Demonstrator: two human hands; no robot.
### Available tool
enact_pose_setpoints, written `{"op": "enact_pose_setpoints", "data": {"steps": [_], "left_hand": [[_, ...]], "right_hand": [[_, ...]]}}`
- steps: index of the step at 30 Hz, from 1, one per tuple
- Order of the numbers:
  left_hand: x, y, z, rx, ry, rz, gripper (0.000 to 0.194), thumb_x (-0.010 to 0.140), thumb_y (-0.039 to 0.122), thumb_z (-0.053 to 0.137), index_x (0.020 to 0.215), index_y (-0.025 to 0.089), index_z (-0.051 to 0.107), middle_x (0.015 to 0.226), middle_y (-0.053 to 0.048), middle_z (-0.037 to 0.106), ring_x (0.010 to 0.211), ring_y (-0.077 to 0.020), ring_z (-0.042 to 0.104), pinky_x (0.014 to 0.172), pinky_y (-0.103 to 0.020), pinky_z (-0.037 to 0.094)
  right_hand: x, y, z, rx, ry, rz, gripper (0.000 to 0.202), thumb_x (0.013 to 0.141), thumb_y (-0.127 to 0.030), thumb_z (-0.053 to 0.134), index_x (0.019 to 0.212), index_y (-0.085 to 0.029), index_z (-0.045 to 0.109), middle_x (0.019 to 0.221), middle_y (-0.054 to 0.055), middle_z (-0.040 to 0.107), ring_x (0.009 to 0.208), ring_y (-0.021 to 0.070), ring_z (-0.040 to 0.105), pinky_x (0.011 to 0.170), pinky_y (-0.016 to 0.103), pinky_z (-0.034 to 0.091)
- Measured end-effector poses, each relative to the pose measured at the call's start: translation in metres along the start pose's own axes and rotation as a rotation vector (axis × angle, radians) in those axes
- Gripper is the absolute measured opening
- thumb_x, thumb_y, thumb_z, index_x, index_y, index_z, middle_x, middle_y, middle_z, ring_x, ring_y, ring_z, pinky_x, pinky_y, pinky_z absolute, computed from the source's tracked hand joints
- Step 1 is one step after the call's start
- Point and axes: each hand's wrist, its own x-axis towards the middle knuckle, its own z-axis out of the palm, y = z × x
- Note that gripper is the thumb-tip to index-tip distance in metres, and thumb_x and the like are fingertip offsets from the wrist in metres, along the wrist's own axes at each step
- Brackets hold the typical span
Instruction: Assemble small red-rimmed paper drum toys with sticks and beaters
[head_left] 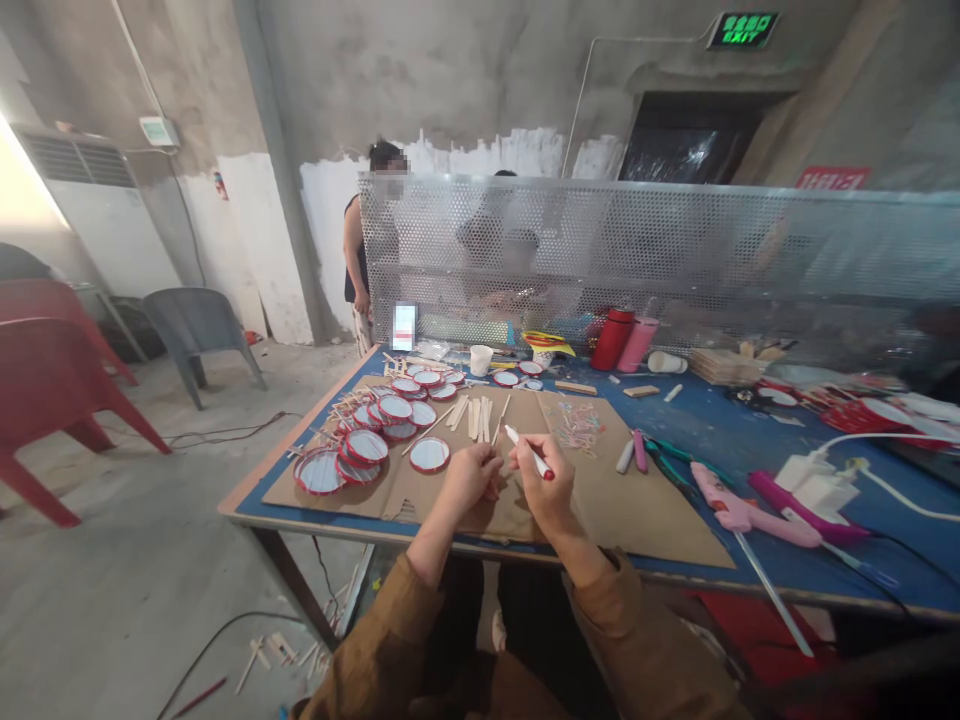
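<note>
My right hand [553, 490] grips a white marker pen [535, 456] with a red end, its tip pointing up and to the left. Close beside it, my left hand [469, 480] is closed over the cardboard sheet [622, 520]; what its fingers pinch, if anything, is hidden. Just beyond both hands lie several flat wooden sticks [480, 418]. To the left of my left hand rests a round, red-rimmed disc [430, 455] with a pale, shiny face. More such discs [366, 447], some with sticks, are piled farther left.
Small looped bands [577, 428] lie on the cardboard's right part. A pink glue gun [742, 512], a power strip [810, 500] and cables are at right. Behind stand a paper cup [481, 360], a red bottle [613, 340] and a perforated metal screen [645, 240]. A person [358, 250] stands beyond.
</note>
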Motion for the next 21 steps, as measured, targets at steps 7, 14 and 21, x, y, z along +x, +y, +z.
{"op": "enact_pose_setpoints", "data": {"steps": [7, 14, 21], "left_hand": [[0.0028, -0.0052, 0.0004, 0.025, 0.007, 0.007, 0.014, 0.079, 0.025, 0.048, 0.067, 0.018, 0.048, 0.042, 0.005, 0.05, 0.037, -0.0112, 0.053, 0.035, -0.016, 0.036], [0.0016, -0.0037, -0.0005, 0.033, 0.001, 0.007, 0.017, 0.08, 0.027, 0.048, 0.065, 0.019, 0.045, 0.042, 0.005, 0.051, 0.038, -0.0113, 0.054, 0.035, -0.016, 0.036], [-0.0007, 0.0, -0.0014, 0.029, 0.003, 0.004, 0.017, 0.079, 0.025, 0.048, 0.064, 0.019, 0.043, 0.042, 0.005, 0.05, 0.037, -0.0115, 0.053, 0.035, -0.017, 0.036]], "right_hand": [[0.0027, -0.0015, -0.002, -0.018, -0.006, 0.02, 0.015, 0.086, -0.032, 0.052, 0.08, -0.019, 0.057, 0.064, 0.0, 0.064, 0.055, 0.0134, 0.061, 0.055, 0.024, 0.049], [0.0024, -0.0042, -0.0019, 0.04, -0.047, 0.024, 0.014, 0.086, -0.031, 0.051, 0.081, -0.019, 0.057, 0.064, 0.0, 0.064, 0.053, 0.0126, 0.061, 0.054, 0.023, 0.05], [0.0011, -0.0025, -0.001, 0.079, 0.008, 0.079, 0.016, 0.086, -0.034, 0.052, 0.083, -0.019, 0.057, 0.065, 0.0, 0.065, 0.053, 0.0133, 0.063, 0.053, 0.024, 0.052]]}}
